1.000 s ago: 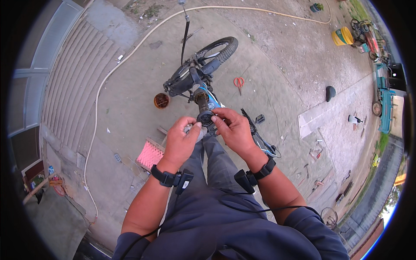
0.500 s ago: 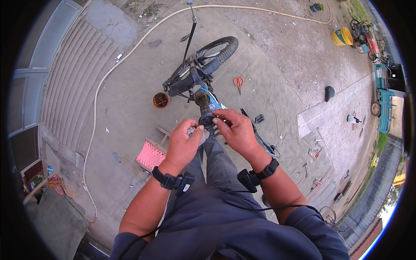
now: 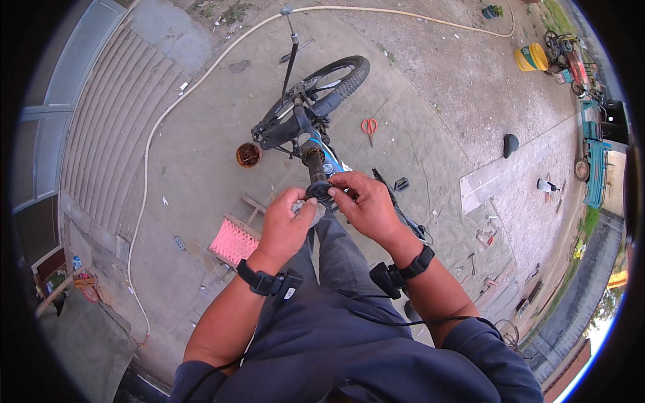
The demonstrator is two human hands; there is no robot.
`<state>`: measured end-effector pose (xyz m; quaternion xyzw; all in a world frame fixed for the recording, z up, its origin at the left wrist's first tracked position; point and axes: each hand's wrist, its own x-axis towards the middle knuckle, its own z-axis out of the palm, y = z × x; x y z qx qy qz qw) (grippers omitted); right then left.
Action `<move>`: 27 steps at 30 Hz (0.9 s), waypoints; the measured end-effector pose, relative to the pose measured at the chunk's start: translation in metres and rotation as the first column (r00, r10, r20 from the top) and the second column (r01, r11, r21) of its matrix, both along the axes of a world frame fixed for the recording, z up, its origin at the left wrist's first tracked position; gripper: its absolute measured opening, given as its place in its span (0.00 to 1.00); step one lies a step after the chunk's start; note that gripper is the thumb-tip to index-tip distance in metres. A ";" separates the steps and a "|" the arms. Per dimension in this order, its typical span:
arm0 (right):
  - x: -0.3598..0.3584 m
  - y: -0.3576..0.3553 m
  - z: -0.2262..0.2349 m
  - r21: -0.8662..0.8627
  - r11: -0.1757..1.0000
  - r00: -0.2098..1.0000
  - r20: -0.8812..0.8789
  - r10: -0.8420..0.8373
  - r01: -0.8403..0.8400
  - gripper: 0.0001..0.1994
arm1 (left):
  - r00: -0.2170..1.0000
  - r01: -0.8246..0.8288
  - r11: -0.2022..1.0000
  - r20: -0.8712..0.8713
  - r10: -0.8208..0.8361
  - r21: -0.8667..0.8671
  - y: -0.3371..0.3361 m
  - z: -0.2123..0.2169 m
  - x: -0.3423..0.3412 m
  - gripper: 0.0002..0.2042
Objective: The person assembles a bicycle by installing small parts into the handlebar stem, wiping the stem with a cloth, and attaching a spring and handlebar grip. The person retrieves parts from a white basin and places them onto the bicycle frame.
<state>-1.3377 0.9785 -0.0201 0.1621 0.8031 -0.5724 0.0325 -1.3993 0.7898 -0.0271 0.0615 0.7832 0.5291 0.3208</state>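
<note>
At six o'clock, nearest of all, a dark blue shirt (image 3: 349,352) fills the low edge, and its bottom part is cut off. Both bare arms come up from there, elbows out, bending in toward the middle. Each wrist wears a black band, the left band (image 3: 259,277) and the right band (image 3: 416,263), with a black box on it. Grey pants (image 3: 341,265) show between the arms.

The hands meet around a round black part (image 3: 319,191), a bit above the middle. The left hand (image 3: 289,218), at about half past seven from it, has its back up and squeezes a pale crumpled thing (image 3: 317,213) between thumb and fingers. Its thumb tip is by the part's edge. The right hand (image 3: 368,205), at four o'clock, pinches the other edge with thumb and pointer finger, its other fingers curled. The fingers hide some of the part. It seems to sit at the near end of a dark tube (image 3: 316,169), but I cannot tell if they are joined.

The tube leads to a bike (image 3: 304,121), whose back is partly hidden by the right hand. A pink seat (image 3: 235,242) is at eight o'clock, a rusty-brown pot (image 3: 248,155) at ten, red scissors (image 3: 369,127) at one. Farther off, a yellow bucket (image 3: 531,58) stands at two and a teal cart (image 3: 594,171) at three.
</note>
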 end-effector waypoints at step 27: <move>-0.008 0.009 -0.009 -0.297 0.953 0.984 0.177 -0.013 0.066 0.10 | 0.991 0.132 0.989 -0.024 -0.134 -0.059 -0.003 0.001 -0.015 0.10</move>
